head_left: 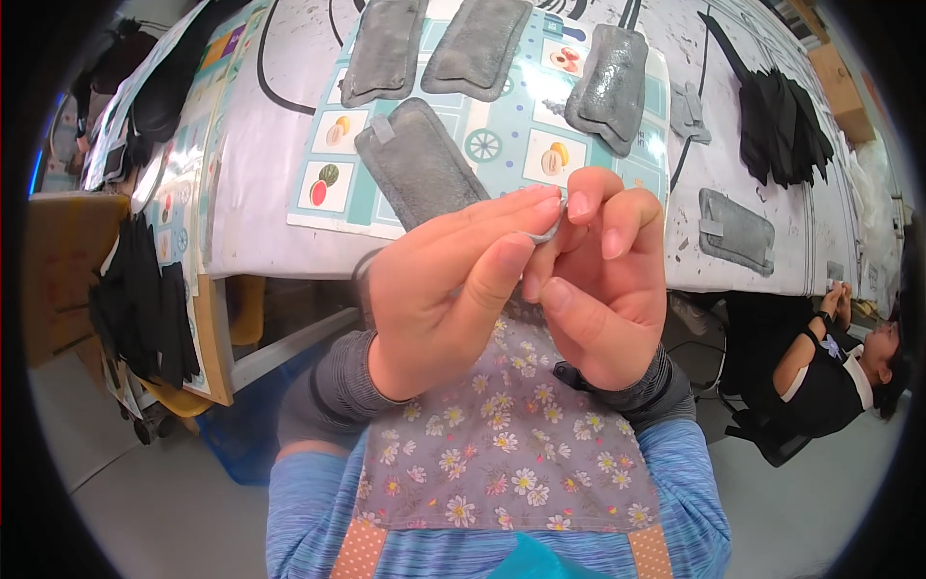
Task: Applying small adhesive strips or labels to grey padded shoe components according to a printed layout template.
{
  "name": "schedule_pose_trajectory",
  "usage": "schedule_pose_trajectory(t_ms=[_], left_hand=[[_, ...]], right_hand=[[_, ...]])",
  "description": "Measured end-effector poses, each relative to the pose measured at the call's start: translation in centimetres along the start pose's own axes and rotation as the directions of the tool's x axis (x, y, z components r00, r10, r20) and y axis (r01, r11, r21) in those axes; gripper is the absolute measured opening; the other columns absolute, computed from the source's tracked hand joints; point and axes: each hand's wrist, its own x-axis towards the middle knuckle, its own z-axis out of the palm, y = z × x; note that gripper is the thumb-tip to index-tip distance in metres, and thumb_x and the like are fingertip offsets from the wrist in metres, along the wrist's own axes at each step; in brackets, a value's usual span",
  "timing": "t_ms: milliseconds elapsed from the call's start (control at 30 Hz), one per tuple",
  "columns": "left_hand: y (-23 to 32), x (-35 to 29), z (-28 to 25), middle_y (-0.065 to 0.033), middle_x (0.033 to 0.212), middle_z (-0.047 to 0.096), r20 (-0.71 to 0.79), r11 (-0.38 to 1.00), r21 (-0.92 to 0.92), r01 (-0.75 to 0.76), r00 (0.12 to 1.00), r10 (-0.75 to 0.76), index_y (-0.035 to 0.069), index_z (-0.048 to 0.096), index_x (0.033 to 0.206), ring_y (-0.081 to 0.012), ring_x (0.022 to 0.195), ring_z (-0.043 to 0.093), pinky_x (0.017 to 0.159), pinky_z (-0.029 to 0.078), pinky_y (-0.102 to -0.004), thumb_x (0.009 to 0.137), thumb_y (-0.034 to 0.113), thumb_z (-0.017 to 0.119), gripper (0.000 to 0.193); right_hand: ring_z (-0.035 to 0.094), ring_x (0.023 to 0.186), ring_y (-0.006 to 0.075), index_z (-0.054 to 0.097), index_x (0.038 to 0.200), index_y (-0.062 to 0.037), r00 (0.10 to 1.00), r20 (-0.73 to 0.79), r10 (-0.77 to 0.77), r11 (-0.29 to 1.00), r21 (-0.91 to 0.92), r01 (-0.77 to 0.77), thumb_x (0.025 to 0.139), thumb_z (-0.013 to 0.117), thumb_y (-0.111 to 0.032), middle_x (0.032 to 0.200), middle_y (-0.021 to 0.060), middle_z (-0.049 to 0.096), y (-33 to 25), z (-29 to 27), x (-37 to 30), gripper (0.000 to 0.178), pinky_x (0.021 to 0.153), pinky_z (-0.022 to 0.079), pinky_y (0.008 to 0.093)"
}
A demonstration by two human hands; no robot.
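In front of my chest both hands meet around a small grey fabric piece point(547, 234), mostly hidden by the fingers. My left hand point(449, 280) is closed, its thumb and straight fingers pinching the piece. My right hand point(612, 289) has curled fingers, closed around the piece's other side. Just beyond them a grey plush pad point(420, 164) with a small pale tab lies tilted on the mat point(487, 207). Three more grey pads, a left one point(383, 48), a middle one point(476, 43) and a shiny right one point(610, 87), lie farther back.
On the white table point(256, 212), a grey pad point(736, 232) and a bundle of black straps point(783, 125) lie at right. More black straps point(145, 299) hang at left. A blue crate point(256, 425) stands below the table. Another person point(820, 376) sits at far right.
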Motion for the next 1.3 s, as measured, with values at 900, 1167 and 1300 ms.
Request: schedule_pose_trajectory(t_ms=[900, 1167, 1300], left_hand=[[1.3, -0.7, 0.0, -0.018, 0.11, 0.074, -0.141, 0.897, -0.243, 0.369, 0.902, -0.409, -0.011, 0.07, 0.109, -0.0166, 0.095, 0.068, 0.081, 0.054, -0.0273, 0.109, 0.026, 0.048, 0.044], [1.0, -0.7, -0.1, -0.028, 0.115, 0.07, -0.121, 0.988, 0.03, 0.151, 0.982, -0.147, -0.014, 0.065, 0.114, -0.0309, 0.104, 0.07, 0.095, 0.054, -0.0383, 0.11, 0.034, 0.043, 0.053], [1.0, -0.6, 0.1, -0.0278, 0.122, 0.067, -0.01, 0.988, 0.066, 0.136, 0.991, -0.136, -0.013, 0.064, 0.118, -0.0317, 0.113, 0.067, 0.101, 0.051, -0.0379, 0.111, 0.03, 0.041, 0.049]], right_hand=[[0.047, 0.062, 0.0155, 0.039, 0.112, -0.0208, 0.936, 0.245, 0.251, 0.794, 0.501, -0.344, 0.1, 0.056, -0.011, 0.082, 0.005, 0.051, 0.2, -1.9, 0.3, 0.022, 0.057, 0.038, 0.0272], [0.046, 0.064, 0.0156, 0.039, 0.112, -0.021, 0.939, 0.228, 0.259, 0.795, 0.502, -0.341, 0.101, 0.054, -0.012, 0.082, 0.005, 0.051, 0.2, -1.9, 0.2, 0.021, 0.059, 0.038, 0.0277], [0.045, 0.066, 0.0151, 0.039, 0.112, -0.0204, 0.959, 0.184, 0.216, 0.851, 0.446, -0.277, 0.1, 0.052, -0.008, 0.083, 0.0053, 0.05, 0.5, -1.9, 0.1, 0.022, 0.061, 0.038, 0.0287]])
